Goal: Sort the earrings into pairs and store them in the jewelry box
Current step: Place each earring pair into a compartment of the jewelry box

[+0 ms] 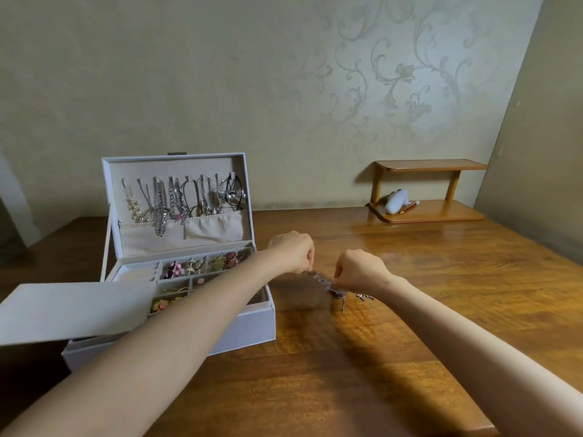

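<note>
The fingers of the left hand (pixel 292 252) and the right hand (pixel 359 270) pinch the ends of blurred, dangly earrings (pixel 323 282). These hang just above the worktop (pixel 410 310), beside the open jewelry box (pixel 246 329). They look light, limp and delicate, so they are best held by the hooks.

Wooden table (pixel 347 357): open jewelry box (pixel 246 329) at left, small 2-tier wooden shelf (pixel 429 216) back rt, silvery earring (pixel 365 297) lying near centre.

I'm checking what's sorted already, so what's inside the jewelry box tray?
In the jewelry box, divided compartments hold pink earrings, gold and reddish earrings, and orange earrings in front. The left arm covers the right compartments; a pale panel hides the front left.
</note>
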A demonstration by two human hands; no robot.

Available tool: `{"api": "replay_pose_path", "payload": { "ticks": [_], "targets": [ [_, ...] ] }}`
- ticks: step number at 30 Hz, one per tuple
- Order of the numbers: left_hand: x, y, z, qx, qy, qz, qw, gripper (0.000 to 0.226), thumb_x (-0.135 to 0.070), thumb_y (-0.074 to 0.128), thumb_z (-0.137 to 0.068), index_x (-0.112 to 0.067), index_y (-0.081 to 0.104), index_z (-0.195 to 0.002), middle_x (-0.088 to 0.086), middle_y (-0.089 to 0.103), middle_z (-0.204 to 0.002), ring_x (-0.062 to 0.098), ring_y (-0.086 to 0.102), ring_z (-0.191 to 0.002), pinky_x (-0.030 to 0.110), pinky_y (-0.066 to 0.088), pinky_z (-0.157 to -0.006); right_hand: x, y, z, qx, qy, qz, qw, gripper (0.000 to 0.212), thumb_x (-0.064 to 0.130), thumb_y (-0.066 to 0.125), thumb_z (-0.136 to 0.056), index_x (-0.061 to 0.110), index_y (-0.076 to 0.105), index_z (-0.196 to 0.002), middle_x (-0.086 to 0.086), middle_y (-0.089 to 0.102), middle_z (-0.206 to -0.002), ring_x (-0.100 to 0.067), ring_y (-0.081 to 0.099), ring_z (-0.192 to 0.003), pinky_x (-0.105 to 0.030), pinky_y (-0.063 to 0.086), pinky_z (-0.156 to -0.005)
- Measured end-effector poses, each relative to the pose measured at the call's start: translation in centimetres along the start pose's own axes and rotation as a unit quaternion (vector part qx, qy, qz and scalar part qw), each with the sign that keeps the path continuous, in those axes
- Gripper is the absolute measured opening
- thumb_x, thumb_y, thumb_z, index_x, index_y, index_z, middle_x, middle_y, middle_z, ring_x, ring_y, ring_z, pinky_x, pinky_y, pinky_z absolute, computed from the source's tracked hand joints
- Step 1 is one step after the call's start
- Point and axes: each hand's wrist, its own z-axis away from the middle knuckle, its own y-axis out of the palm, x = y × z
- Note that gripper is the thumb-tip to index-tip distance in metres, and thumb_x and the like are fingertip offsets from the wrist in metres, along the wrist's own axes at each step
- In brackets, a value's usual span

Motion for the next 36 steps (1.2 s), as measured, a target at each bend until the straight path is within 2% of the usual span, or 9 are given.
{"api": "replay_pose_path", "payload": {
  "ticks": [3,8,12,15,20,22,25,30,36],
  "targets": [
    [1.2,-1.3,1.1,-0.015,-0.015,0.01,1.0,0.009,-0.028,0.07,-0.081,-0.022,0.064,-0.077,-0.001,0.068,-0.094,0.015,0.058,-0.088,0.029,0.044,-0.075,0.5,-0.2,0.0,-0.003,-0.005,-0.012,1.0,0.02,0.026,0.066,-0.079,0.009,0.071,-0.087,-0.002,0.07,-0.085,-0.019,0.066,-0.078,-0.033,0.058,-0.07],
    [3.7,-3.2,2.7,-0.042,-0.036,0.008,0.998,0.008,-0.029,0.07,-0.081,-0.022,0.068,-0.079,-0.007,0.065,-0.085,0.013,0.058,-0.085,0.027,0.043,-0.071,2.1,-1.5,0.0,-0.017,-0.031,-0.071,0.997,0.018,0.026,0.069,-0.081,0.009,0.074,-0.085,-0.002,0.071,-0.079,-0.013,0.062,-0.067,-0.03,0.054,-0.065],
    [5.9,-4.4,4.3,-0.042,-0.052,0.016,0.998,0.009,-0.028,0.069,-0.082,-0.021,0.065,-0.079,-0.009,0.061,-0.078,0.009,0.057,-0.075,0.023,0.043,-0.064,4.1,-2.8,-0.2,-0.026,-0.059,-0.165,0.984,0.017,0.023,0.067,-0.084,0.008,0.074,-0.085,-0.004,0.07,-0.075,-0.004,0.052,-0.052,-0.019,0.04,-0.05],
    [7.6,-5.3,5.4,-0.021,-0.063,0.012,0.998,0.009,-0.026,0.068,-0.082,-0.018,0.065,-0.079,-0.007,0.059,-0.077,0.009,0.055,-0.074,0.024,0.045,-0.068,5.8,-3.2,0.0,-0.03,-0.085,-0.208,0.974,0.018,0.023,0.065,-0.086,0.006,0.072,-0.087,-0.002,0.067,-0.073,-0.003,0.049,-0.05,-0.015,0.036,-0.047],
    [9.4,-6.3,6.8,0.051,-0.068,0.019,0.996,0.015,-0.021,0.068,-0.081,-0.021,0.06,-0.069,-0.008,0.058,-0.072,0.004,0.05,-0.064,0.02,0.038,-0.059,8.1,-3.3,-0.2,-0.023,-0.125,-0.291,0.948,0.02,0.023,0.067,-0.085,0.003,0.073,-0.088,0.002,0.065,-0.068,-0.002,0.05,-0.052,-0.011,0.036,-0.048],
    [9.6,-6.3,7.0,0.066,-0.071,0.016,0.995,0.006,-0.021,0.068,-0.082,-0.017,0.065,-0.078,-0.007,0.059,-0.074,0.004,0.049,-0.063,0.02,0.038,-0.059,8.7,-3.1,-0.3,-0.029,-0.129,-0.308,0.942,0.021,0.023,0.068,-0.084,0.003,0.074,-0.085,0.002,0.064,-0.063,0.0,0.048,-0.048,-0.013,0.035,-0.048],
    [9.4,-6.0,7.3,0.094,-0.076,0.011,0.993,0.021,-0.026,0.069,-0.081,-0.012,0.067,-0.097,-0.006,0.058,-0.076,0.008,0.048,-0.066,0.021,0.039,-0.06,9.3,-3.0,-0.4,-0.029,-0.137,-0.32,0.937,0.02,0.02,0.069,-0.083,0.0,0.073,-0.083,0.001,0.062,-0.06,0.004,0.043,-0.038,-0.008,0.029,-0.04],
    [9.1,-5.3,7.2,0.112,-0.069,0.013,0.991,0.024,-0.031,0.071,-0.078,-0.014,0.067,-0.095,-0.003,0.061,-0.083,0.013,0.054,-0.081,0.026,0.044,-0.073,9.8,-2.9,-0.2,-0.018,-0.151,-0.33,0.932,0.019,0.017,0.068,-0.083,-0.001,0.072,-0.082,0.003,0.059,-0.058,0.006,0.045,-0.037,-0.006,0.029,-0.041],
    [8.4,-4.4,6.8,0.13,-0.061,0.018,0.99,0.015,-0.029,0.071,-0.079,-0.017,0.063,-0.084,-0.008,0.056,-0.072,0.006,0.049,-0.066,0.02,0.039,-0.057,9.9,-2.7,-0.2,-0.002,-0.163,-0.357,0.92,0.016,0.018,0.068,-0.084,0.003,0.072,-0.078,0.004,0.06,-0.057,0.003,0.04,-0.039,-0.01,0.03,-0.042]
  ]
}}
